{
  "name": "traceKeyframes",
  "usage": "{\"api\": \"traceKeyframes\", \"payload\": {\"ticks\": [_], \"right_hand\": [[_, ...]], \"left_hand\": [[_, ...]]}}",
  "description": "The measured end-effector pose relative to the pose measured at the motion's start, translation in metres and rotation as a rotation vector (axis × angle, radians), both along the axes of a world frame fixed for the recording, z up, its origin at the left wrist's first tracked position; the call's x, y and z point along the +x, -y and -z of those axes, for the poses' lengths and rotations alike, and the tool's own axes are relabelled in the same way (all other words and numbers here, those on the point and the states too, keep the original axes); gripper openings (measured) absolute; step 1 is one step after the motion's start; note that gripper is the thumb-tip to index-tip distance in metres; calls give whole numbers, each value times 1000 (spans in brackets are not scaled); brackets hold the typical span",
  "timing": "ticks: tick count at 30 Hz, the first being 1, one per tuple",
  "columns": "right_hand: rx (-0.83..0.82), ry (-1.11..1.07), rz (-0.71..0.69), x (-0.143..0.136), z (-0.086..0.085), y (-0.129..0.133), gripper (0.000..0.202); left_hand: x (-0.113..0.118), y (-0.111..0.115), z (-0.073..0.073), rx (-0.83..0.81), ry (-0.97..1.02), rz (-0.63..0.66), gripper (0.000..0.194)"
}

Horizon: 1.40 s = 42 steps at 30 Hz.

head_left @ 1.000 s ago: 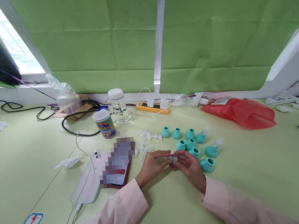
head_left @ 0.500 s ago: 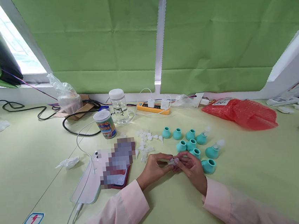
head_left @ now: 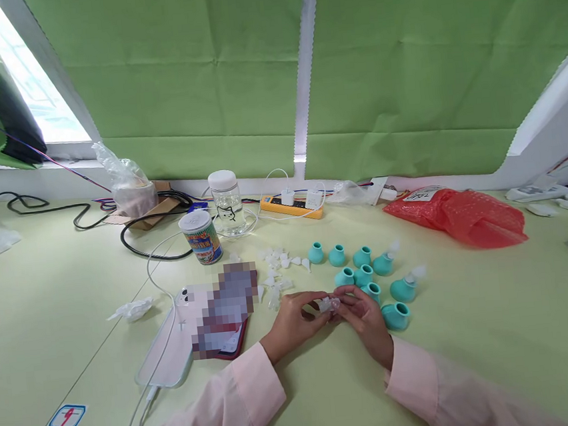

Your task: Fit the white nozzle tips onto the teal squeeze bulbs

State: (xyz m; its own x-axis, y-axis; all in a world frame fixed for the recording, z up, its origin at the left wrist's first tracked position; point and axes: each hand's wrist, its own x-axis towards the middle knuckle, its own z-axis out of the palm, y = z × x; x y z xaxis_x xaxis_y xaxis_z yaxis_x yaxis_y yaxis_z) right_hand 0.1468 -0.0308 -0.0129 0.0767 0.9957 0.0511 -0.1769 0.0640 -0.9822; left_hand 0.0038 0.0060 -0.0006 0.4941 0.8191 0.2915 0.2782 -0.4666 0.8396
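Note:
Between my two hands is a small clear plastic piece, pinched by the fingers of both. My left hand grips it from the left, with thumb and forefinger curved round it. My right hand holds its other end, fingers folded in and partly hidden. Just beyond and right of my right hand stand several teal bulb-shaped pieces with open necks. Two of them, at the right, carry a translucent tip. Left of these lies a scatter of small white and clear plastic parts.
Left of my hands lie a phone with a blurred screen and a pale phone with a white cable. Behind stand a printed cup, a clear jar and an orange power strip. A red plastic bag lies back right.
The clear piece has turned slightly between my fingers and shows more on the left side. Both hands stay nearly in place; the teal pieces have not moved.

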Motion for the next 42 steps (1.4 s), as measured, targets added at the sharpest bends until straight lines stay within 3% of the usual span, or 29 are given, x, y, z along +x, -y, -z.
{"api": "traceKeyframes", "payload": {"ticks": [10,15,17,20,22,25,29,32,36,42], "right_hand": [[25,92,90,0,1,2,26],[240,434,233,-1,2,7,23],[450,662,306,2,-7,9,25],[766,949,427,17,-34,16,26],[759,1095,532,33,-54,24,24],[533,1300,610,60,-67,38,29],[266,1502,557,82,-40,50,46],[185,1524,459,85,-15,51,43],[305,1461,457,84,0,47,26],[481,1356,344,77,7,47,34]], "left_hand": [[-2,3,5,151,-89,60,29],[-2,5,2,56,21,22,29],[-1,4,1,-16,99,-52,29],[-1,1,2,-129,189,-137,27],[-1,-1,3,-205,230,-147,28],[0,-3,3,-340,306,-112,30],[2,-2,-2,-539,440,-17,35],[2,-2,-6,-697,519,87,38],[-1,-2,-8,-846,567,184,42],[-3,-3,-6,-887,626,180,44]]}}
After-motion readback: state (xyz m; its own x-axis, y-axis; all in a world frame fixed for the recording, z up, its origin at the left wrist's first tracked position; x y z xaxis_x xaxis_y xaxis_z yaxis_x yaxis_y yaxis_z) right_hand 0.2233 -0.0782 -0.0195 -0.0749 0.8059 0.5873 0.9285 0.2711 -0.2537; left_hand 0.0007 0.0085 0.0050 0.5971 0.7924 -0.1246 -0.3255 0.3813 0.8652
